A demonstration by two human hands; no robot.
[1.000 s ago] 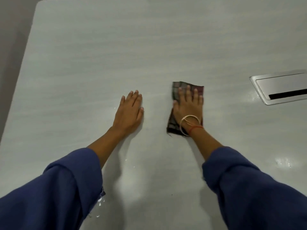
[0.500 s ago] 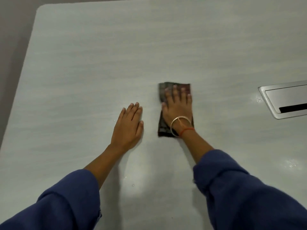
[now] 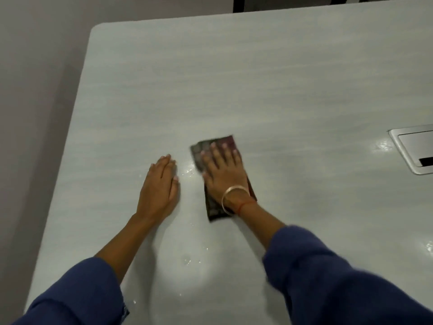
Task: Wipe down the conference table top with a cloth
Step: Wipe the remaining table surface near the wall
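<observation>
**Wiping a pale conference surface with a folded cloth**

A person leans over a pale grey surface (image 3: 257, 78), seen from above through a head-worn camera. Both forearms reach forward out of dark blue sleeves (image 3: 339, 277).

The right hand (image 3: 225, 177) lies palm down on a dark, checked cloth (image 3: 212, 208), folded into a narrow pad. The fingers (image 3: 221, 151) are spread and laid flat across the cloth, pressing it against the surface rather than curling around it. This flat press likely keeps the whole pad in contact as it slides. A gold bangle (image 3: 230, 195) and a thin orange thread circle the right wrist. The cloth sits in the middle of the visible area, closer to the near edge than the far one and well apart from the left edge. Its far end shows beyond the fingertips and its near end shows under the wrist.

The left hand (image 3: 160, 186) rests just beside the cloth, not touching it. It is empty, palm down, fingers straight and together. It appears to brace the person's weight during the reach.

Small wet droplets (image 3: 187, 171) glint between the two hands and nearer the body, which suggests this patch is being wiped damp.

Toward the right edge, a metal cable hatch (image 3: 405, 148) is set into the surface. The far left corner is rounded, with a plain wall beyond it.
</observation>
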